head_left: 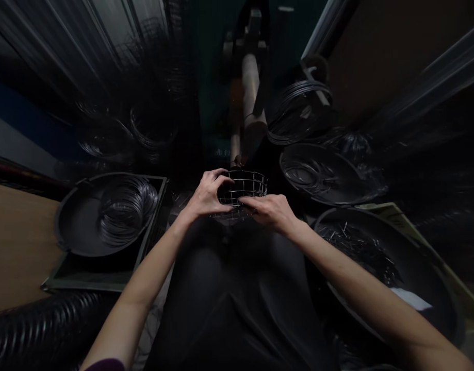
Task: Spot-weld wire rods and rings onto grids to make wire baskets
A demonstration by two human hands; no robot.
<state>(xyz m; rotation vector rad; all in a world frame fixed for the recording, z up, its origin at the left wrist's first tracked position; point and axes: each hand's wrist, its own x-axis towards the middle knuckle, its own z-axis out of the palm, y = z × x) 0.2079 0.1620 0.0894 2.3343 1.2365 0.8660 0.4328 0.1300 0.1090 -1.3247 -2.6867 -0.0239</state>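
A small round wire cage, made of thin rings and uprights, sits in front of me at the centre of the head view. My left hand curls round its left side, thumb on the top ring. My right hand grips its lower right edge with fingers pressed against the wires. Both hands hold the cage just above my dark lap.
A dark pan with a coil of wire rings stands at the left on a tray. At the right, one pan holds several short wire pieces, another pan lies behind it, and wire coils hang beyond. A machine post rises straight ahead.
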